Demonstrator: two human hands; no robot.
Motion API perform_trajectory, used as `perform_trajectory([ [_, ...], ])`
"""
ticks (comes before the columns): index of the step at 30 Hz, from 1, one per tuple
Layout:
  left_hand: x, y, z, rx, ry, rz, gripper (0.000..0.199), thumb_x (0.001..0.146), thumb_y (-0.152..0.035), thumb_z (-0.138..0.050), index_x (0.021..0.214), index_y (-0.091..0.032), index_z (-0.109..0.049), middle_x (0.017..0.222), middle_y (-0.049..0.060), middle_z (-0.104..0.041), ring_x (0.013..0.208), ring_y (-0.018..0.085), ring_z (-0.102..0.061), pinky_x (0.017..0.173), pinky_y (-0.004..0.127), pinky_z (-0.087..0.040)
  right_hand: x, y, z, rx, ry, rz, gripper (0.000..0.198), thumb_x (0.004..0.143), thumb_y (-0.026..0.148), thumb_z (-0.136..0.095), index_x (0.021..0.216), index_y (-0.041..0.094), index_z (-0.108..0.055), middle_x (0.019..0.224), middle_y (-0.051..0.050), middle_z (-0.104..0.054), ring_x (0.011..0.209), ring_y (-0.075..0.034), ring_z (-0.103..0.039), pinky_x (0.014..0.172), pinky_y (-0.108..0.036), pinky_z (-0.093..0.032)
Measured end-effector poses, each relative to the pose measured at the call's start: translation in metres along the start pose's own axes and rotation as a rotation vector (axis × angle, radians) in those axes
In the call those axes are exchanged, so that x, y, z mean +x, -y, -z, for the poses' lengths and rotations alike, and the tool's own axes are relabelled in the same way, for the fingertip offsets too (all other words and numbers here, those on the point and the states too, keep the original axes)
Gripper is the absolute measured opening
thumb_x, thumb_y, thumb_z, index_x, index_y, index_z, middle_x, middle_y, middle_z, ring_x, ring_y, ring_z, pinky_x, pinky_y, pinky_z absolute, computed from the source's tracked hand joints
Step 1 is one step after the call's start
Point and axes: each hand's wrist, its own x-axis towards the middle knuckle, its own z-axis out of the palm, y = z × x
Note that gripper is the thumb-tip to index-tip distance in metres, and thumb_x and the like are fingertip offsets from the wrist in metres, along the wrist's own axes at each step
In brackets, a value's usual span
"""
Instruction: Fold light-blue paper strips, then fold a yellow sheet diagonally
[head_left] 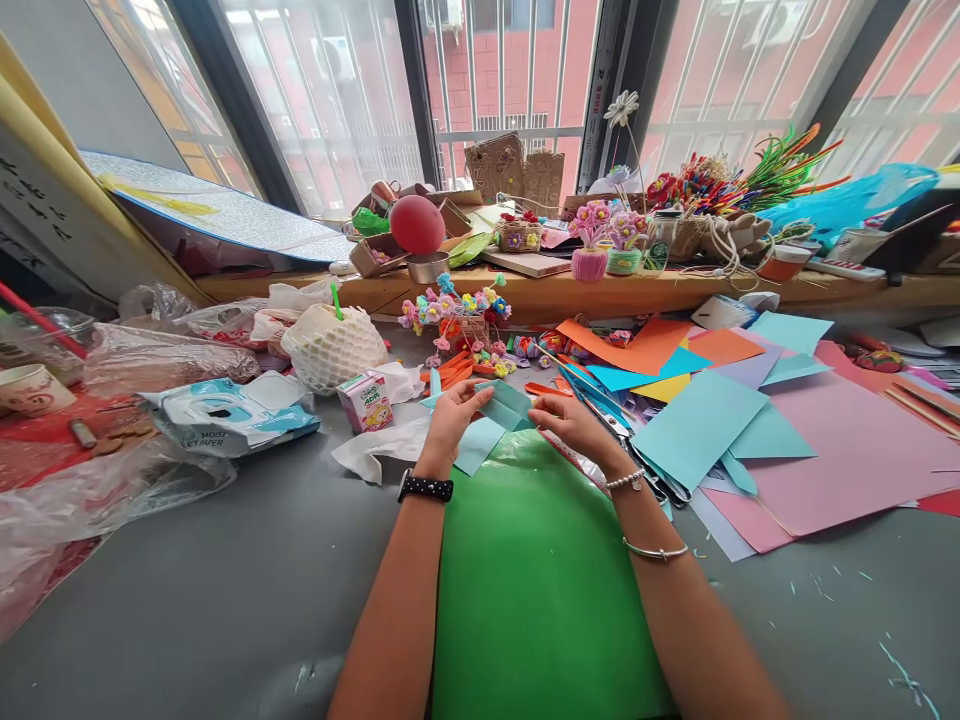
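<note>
A small sheet of light teal paper is held up between my two hands, with a crease across it. My left hand pinches its left edge between thumb and fingers. At the opposite edge my right hand grips it by the right corner. Below and behind the left hand lies another light blue piece of paper, resting at the far end of a shiny green mat. Both forearms reach over this mat.
On the right lie stacked coloured papers and a large pink sheet. Pipe-cleaner flowers stand ahead. To the left are a wipes packet, a small pink box and a net-wrapped coconut. A cluttered wooden ledge runs behind.
</note>
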Motion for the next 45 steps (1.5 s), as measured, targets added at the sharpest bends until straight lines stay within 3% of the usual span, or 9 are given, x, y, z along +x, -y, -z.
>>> perform_trajectory([
  [5, -0.002, 0.002, -0.003, 0.057, -0.036, 0.026, 0.026, 0.047, -0.027, -0.071, 0.065, -0.014, -0.059, 0.061, -0.003, -0.055, 0.057, 0.008, -0.051, 0.059, 0.021, -0.044, 0.004, -0.008, -0.001, 0.223, -0.197, -0.077, 0.023, 0.070, 0.038, -0.050, 0.071, 0.015, -0.051, 0.064, 0.000, -0.053, 0.057, -0.011, -0.053, 0.055, -0.024, -0.041],
  [10, -0.004, 0.000, -0.004, 0.057, -0.009, 0.041, 0.027, 0.047, -0.028, -0.071, 0.067, -0.013, -0.059, 0.063, -0.003, -0.053, 0.059, 0.008, -0.050, 0.060, 0.022, -0.044, 0.005, -0.012, -0.001, 0.327, -0.252, -0.088, 0.025, 0.065, 0.038, -0.056, 0.072, 0.015, -0.054, 0.061, 0.000, -0.055, 0.051, -0.010, -0.053, 0.048, -0.023, -0.042],
  [21, -0.007, -0.001, -0.007, 0.107, 0.057, 0.057, 0.033, 0.051, -0.024, -0.069, 0.082, -0.015, -0.063, 0.079, 0.001, -0.060, 0.061, 0.007, -0.049, 0.061, 0.023, -0.045, 0.004, -0.010, -0.004, 0.410, -0.254, -0.097, 0.022, 0.060, 0.029, -0.060, 0.078, 0.015, -0.061, 0.077, -0.003, -0.059, 0.062, -0.010, -0.052, 0.052, -0.023, -0.046],
  [26, -0.007, -0.002, -0.005, 0.084, 0.147, 0.017, 0.031, 0.057, -0.024, -0.064, 0.087, -0.017, -0.064, 0.091, 0.002, -0.059, 0.069, 0.009, -0.050, 0.062, 0.022, -0.047, 0.003, -0.007, -0.003, 0.446, -0.227, -0.075, 0.025, 0.062, 0.024, -0.056, 0.084, 0.016, -0.062, 0.079, -0.002, -0.060, 0.061, -0.009, -0.051, 0.053, -0.022, -0.045],
  [32, -0.007, -0.003, -0.006, 0.043, 0.116, 0.045, 0.026, 0.055, -0.022, -0.065, 0.080, -0.014, -0.065, 0.082, 0.003, -0.060, 0.068, 0.010, -0.053, 0.061, 0.022, -0.048, 0.000, -0.002, -0.002, 0.446, -0.245, -0.068, 0.024, 0.062, 0.019, -0.051, 0.081, 0.016, -0.065, 0.086, -0.004, -0.062, 0.063, -0.009, -0.051, 0.054, -0.021, -0.044],
  [40, -0.009, -0.003, -0.005, 0.026, 0.170, 0.092, 0.026, 0.053, -0.024, -0.067, 0.078, -0.014, -0.065, 0.082, 0.003, -0.060, 0.071, 0.011, -0.054, 0.068, 0.025, -0.047, 0.000, -0.001, -0.002, 0.381, -0.268, -0.056, 0.026, 0.060, 0.016, -0.047, 0.078, 0.017, -0.067, 0.085, -0.005, -0.064, 0.063, -0.011, -0.052, 0.055, -0.023, -0.044],
  [45, -0.009, -0.004, -0.008, 0.070, 0.176, 0.132, 0.030, 0.057, -0.037, -0.065, 0.077, -0.014, -0.064, 0.075, 0.002, -0.058, 0.066, 0.010, -0.052, 0.065, 0.026, -0.047, 0.001, -0.004, -0.004, 0.376, -0.282, -0.042, 0.027, 0.060, 0.014, -0.046, 0.077, 0.017, -0.067, 0.084, -0.004, -0.064, 0.058, -0.009, -0.051, 0.054, -0.023, -0.044],
])
